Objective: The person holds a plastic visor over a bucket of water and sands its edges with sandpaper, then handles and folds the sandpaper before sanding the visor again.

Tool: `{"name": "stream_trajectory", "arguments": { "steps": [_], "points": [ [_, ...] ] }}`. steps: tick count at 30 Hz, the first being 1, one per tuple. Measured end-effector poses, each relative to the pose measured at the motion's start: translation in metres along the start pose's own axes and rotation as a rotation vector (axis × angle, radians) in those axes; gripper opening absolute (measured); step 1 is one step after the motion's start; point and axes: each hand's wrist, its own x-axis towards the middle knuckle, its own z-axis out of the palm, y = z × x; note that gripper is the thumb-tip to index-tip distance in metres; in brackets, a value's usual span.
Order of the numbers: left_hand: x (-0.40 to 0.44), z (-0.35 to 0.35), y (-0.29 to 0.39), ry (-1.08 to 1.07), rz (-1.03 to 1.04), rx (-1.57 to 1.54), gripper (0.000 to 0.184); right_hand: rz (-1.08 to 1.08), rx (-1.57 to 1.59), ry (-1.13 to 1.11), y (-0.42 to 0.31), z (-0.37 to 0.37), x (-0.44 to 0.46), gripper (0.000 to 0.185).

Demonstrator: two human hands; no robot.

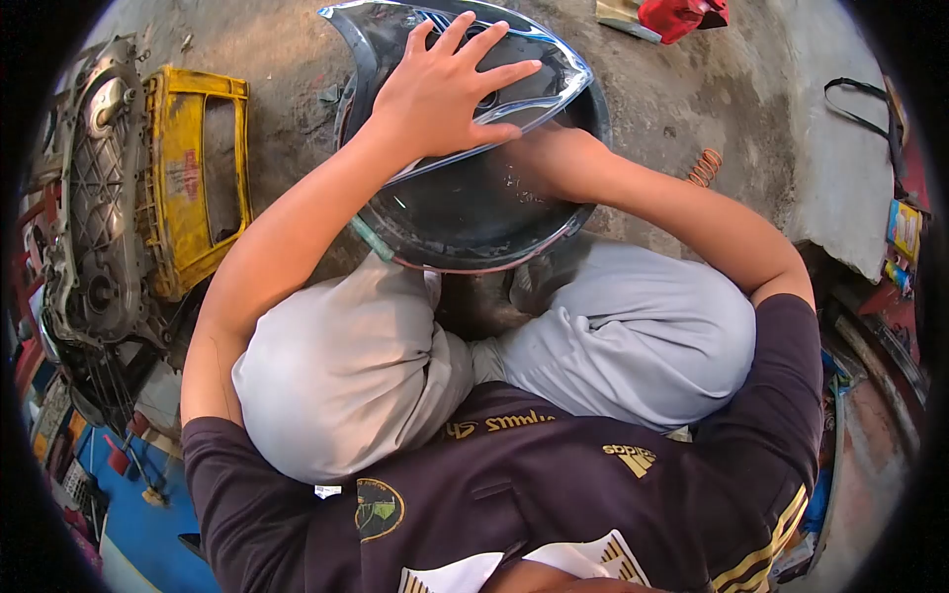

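A glossy dark panel [529, 91] with blue and silver edging, which looks like a motorcycle body panel, lies tilted over the far side of a round black basin [445, 252]. My left hand [435, 84] rests on top of the panel with its fingers spread out. Beneath the panel's near edge, my right hand [554, 163] reaches into the basin, smeared by motion. Its fingers are hidden, so its grip does not show. The basin holds what looks like dark water and stands on the ground just beyond my knees.
To the left are a metal engine cover [104, 198] and a yellow plastic frame [178, 198]. A copper-coloured coil spring [705, 168] lies on the concrete at right. Near the top sits a red packet [682, 18]. A black strap [860, 94] lies on the right-hand ledge.
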Motion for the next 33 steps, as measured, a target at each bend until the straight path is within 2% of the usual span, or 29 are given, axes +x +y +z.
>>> {"name": "stream_trajectory", "arguments": {
  "steps": [2,6,8,12,14,18,21,24,27,29,30,32,33],
  "points": [
    [0.0,0.001,-0.002,0.003,0.008,0.008,0.08,0.191,0.229,-0.122,-0.009,-0.027,0.001,0.063],
    [0.001,0.003,-0.001,0.019,0.011,0.004,0.081,0.259,0.187,-0.124,0.001,-0.005,0.007,0.053],
    [0.001,0.004,0.0,0.006,0.003,0.021,0.081,0.1,0.239,-0.138,0.017,0.025,0.008,0.044],
    [-0.002,0.002,0.0,0.011,0.007,0.022,0.081,0.006,0.364,-0.088,0.019,0.022,0.009,0.036],
    [-0.001,0.001,-0.001,0.003,0.009,0.023,0.081,0.145,0.447,-0.133,0.007,-0.001,0.011,0.033],
    [0.001,0.003,0.0,0.006,0.014,0.032,0.082,0.11,0.302,-0.109,0.018,0.03,0.019,0.036],
    [-0.001,0.001,0.0,-0.001,0.007,0.045,0.082,0.18,0.294,-0.024,0.015,0.036,0.027,0.039],
    [-0.001,0.0,-0.001,0.003,0.008,0.038,0.083,0.151,0.125,-0.081,0.017,0.043,0.036,0.044],
    [0.001,0.002,-0.001,0.008,0.012,0.027,0.083,0.278,0.263,-0.096,0.016,0.037,0.036,0.046],
    [0.0,0.001,0.0,0.005,0.009,0.032,0.083,0.308,0.241,-0.305,0.013,0.031,0.039,0.044],
    [-0.001,0.001,-0.001,0.005,0.009,0.033,0.083,0.308,0.241,-0.305,0.014,0.029,0.037,0.044],
    [-0.002,0.0,-0.001,0.008,0.011,0.029,0.083,0.078,0.328,-0.166,0.017,0.024,0.031,0.04],
    [-0.001,0.0,-0.001,0.009,0.009,0.029,0.083,0.077,0.325,-0.168,0.01,0.01,0.029,0.04]
  ]
}}
